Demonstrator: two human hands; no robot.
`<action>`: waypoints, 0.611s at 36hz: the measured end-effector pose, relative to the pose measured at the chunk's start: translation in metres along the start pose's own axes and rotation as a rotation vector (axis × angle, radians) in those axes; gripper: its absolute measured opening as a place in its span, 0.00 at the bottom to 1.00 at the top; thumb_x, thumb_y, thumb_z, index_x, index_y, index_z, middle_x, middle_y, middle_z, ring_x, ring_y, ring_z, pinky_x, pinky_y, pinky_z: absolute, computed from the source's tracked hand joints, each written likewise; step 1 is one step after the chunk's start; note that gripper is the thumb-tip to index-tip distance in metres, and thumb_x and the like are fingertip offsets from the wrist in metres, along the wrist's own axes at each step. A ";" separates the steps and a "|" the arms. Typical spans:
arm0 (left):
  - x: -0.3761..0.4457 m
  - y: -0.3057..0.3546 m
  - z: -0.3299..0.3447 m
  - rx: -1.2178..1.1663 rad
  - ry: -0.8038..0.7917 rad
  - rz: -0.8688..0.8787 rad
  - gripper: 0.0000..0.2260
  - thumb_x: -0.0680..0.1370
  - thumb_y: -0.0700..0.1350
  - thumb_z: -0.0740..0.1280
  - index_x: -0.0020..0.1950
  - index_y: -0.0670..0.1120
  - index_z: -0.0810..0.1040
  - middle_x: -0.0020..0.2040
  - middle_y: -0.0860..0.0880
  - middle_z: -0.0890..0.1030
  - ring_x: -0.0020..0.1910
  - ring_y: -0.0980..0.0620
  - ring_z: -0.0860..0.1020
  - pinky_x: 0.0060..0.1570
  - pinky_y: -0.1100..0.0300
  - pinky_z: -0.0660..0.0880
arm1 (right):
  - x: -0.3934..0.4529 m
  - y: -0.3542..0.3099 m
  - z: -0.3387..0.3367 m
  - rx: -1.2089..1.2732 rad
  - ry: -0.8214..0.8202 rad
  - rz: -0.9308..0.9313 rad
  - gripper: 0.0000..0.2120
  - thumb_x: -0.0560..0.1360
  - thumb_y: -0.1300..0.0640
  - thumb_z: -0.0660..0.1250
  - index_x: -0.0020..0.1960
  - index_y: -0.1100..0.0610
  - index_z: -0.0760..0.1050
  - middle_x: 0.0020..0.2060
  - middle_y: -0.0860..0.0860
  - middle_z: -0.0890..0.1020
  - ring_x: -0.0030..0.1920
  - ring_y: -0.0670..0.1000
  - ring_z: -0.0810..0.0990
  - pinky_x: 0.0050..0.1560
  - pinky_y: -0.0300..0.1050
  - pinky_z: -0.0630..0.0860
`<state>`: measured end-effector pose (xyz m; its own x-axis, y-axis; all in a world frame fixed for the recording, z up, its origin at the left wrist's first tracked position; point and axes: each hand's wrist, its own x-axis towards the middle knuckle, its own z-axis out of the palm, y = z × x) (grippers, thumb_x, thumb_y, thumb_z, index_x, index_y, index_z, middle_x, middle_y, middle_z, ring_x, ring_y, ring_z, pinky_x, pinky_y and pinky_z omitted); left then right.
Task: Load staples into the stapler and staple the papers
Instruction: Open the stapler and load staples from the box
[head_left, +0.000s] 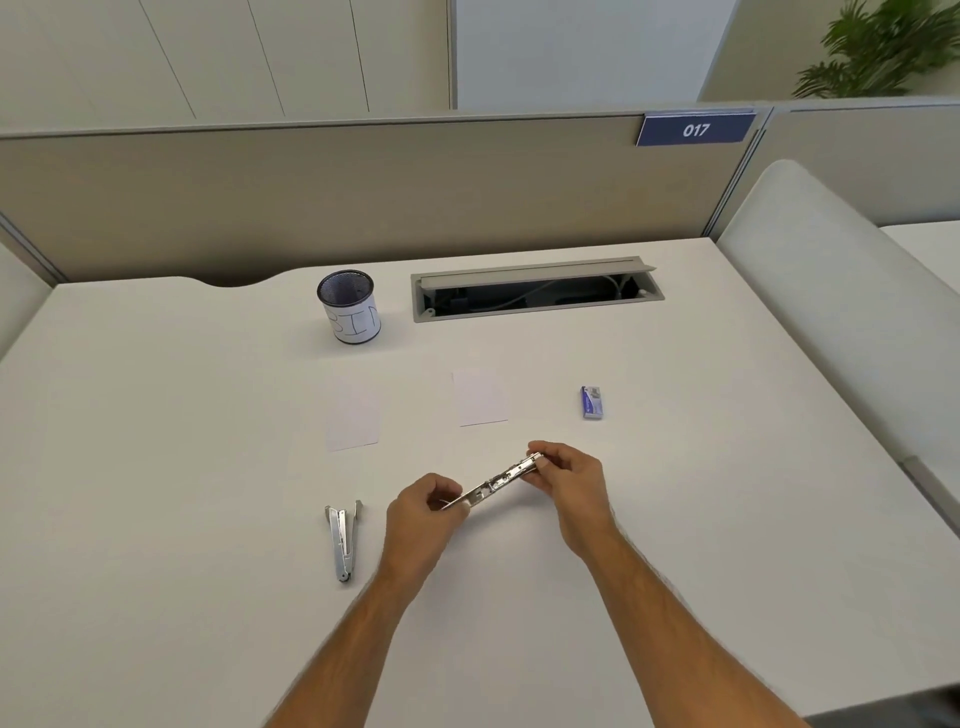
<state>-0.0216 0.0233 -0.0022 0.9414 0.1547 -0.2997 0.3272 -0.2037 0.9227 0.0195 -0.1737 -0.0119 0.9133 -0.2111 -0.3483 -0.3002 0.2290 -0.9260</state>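
Observation:
A silver metal stapler (496, 482) is held slightly above the white desk, slanting from lower left to upper right. My left hand (421, 519) pinches its lower left end and my right hand (571, 488) grips its upper right end. Two small white papers lie apart farther back, one paper (353, 415) at the left and another paper (480, 397) at the middle. A small blue staple box (592, 401) rests on the desk to the right of the papers.
A second silver metal tool (343, 540) lies to the left of my left hand. A mesh cup labelled BIN (350, 306) stands at the back. Beside it is an open cable hatch (535, 291). A partition wall (363, 197) closes off the desk's far edge.

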 end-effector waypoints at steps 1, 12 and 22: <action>0.000 0.000 0.001 0.041 -0.028 0.021 0.09 0.73 0.38 0.75 0.48 0.50 0.83 0.42 0.52 0.85 0.41 0.54 0.80 0.38 0.70 0.73 | -0.001 -0.001 0.000 0.005 -0.027 0.000 0.11 0.79 0.72 0.63 0.54 0.64 0.83 0.47 0.60 0.83 0.47 0.53 0.84 0.49 0.42 0.84; -0.005 0.025 0.020 0.517 -0.277 0.394 0.27 0.83 0.41 0.62 0.78 0.65 0.65 0.42 0.60 0.78 0.38 0.61 0.75 0.39 0.67 0.71 | -0.011 -0.008 0.008 0.028 -0.222 -0.005 0.11 0.80 0.69 0.66 0.58 0.64 0.83 0.51 0.60 0.87 0.52 0.56 0.86 0.57 0.49 0.82; -0.002 0.026 0.021 0.651 -0.269 0.445 0.24 0.83 0.43 0.62 0.78 0.58 0.68 0.43 0.54 0.77 0.42 0.54 0.74 0.44 0.63 0.69 | -0.014 -0.010 0.007 0.031 -0.222 0.027 0.11 0.79 0.70 0.66 0.57 0.63 0.84 0.52 0.59 0.87 0.53 0.57 0.86 0.58 0.49 0.82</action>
<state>-0.0136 -0.0027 0.0176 0.9545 -0.2912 -0.0641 -0.1754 -0.7222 0.6690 0.0118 -0.1668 0.0030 0.9442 0.0091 -0.3292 -0.3201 0.2611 -0.9107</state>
